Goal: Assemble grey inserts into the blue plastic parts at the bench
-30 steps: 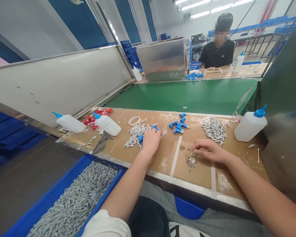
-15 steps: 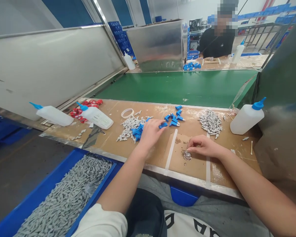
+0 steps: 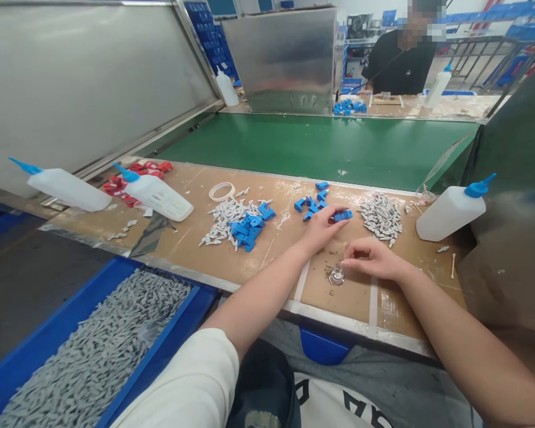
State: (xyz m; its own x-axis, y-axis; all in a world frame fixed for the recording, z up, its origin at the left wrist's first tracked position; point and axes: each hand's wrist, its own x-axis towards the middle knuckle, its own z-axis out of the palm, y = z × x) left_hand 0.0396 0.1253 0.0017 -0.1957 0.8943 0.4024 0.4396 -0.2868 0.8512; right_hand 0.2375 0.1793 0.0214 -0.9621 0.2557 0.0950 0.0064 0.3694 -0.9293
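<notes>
My left hand pinches a small blue plastic part just above the brown bench top, close to a scatter of blue parts. My right hand rests on the bench with its fingers pinched together over a small clear round dish; what those fingers hold is too small to make out. A pile of small grey pieces lies just behind the right hand. To the left lie a heap of blue parts and a heap of white-grey pieces.
A white squeeze bottle with a blue nozzle stands at the right; two more bottles lie at the left beside red parts. A blue bin of grey pieces sits below left. Behind runs a green conveyor belt; another person sits across it.
My left hand has left the left-hand heap and moved right with a blue part, ending beside my right hand. My right hand has stayed at the dish. The view has tilted down.
</notes>
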